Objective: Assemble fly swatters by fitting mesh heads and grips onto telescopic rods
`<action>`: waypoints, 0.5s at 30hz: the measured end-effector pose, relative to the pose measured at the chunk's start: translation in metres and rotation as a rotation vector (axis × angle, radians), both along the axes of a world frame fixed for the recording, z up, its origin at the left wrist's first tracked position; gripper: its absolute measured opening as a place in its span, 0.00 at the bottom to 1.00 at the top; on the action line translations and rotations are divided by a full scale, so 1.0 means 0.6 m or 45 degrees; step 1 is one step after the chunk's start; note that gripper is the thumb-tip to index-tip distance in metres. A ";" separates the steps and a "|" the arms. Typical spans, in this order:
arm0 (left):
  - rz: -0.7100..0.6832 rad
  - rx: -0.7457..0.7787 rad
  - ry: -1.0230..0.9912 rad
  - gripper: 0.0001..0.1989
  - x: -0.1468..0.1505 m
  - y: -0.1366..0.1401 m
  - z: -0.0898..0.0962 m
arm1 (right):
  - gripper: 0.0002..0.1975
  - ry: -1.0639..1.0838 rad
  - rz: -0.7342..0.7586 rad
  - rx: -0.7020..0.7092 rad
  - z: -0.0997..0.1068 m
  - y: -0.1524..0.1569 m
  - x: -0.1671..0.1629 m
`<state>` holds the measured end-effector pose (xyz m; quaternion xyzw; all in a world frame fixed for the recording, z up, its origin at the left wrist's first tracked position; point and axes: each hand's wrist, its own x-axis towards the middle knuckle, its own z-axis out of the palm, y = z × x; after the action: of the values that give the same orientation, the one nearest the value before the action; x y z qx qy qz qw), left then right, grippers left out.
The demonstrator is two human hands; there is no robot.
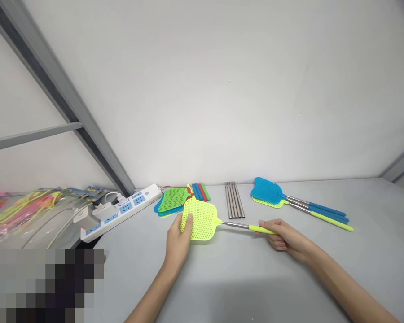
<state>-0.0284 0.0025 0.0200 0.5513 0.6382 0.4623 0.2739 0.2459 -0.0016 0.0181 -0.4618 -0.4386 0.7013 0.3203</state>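
Note:
A yellow fly swatter (202,220) with a metal shaft is held level above the grey table. My left hand (179,235) pinches the left edge of its perforated head, thumb on top. My right hand (283,237) is closed round the yellow handle at the other end. Behind the swatter's head lies a pile of loose swatter heads, a green one (175,199) on top with blue, red and yellow below. Beside them sit several coloured handle grips (201,192) in blue, red and green. Several bare metal rods (234,200) lie side by side behind the shaft.
Blue and yellow fly swatters (269,190) with full handles lie stacked at the right. A white power strip (121,211) with plugs and cables runs along the left. Plastic-wrapped items (30,211) lie farther left. A white wall (235,98) stands behind the table (373,251).

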 end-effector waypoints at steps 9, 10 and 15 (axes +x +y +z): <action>0.057 0.028 0.021 0.17 0.006 -0.009 0.013 | 0.18 -0.061 0.046 0.062 0.005 0.000 -0.003; 0.057 0.025 0.020 0.17 0.007 -0.010 0.014 | 0.18 -0.067 0.041 0.065 0.004 0.000 -0.003; 0.015 0.008 -0.033 0.17 0.007 -0.011 0.015 | 0.17 -0.086 0.041 0.080 0.002 0.000 -0.003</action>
<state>-0.0242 -0.0041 0.0293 0.5424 0.6364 0.4731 0.2775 0.2441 -0.0016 0.0195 -0.4678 -0.4785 0.6762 0.3082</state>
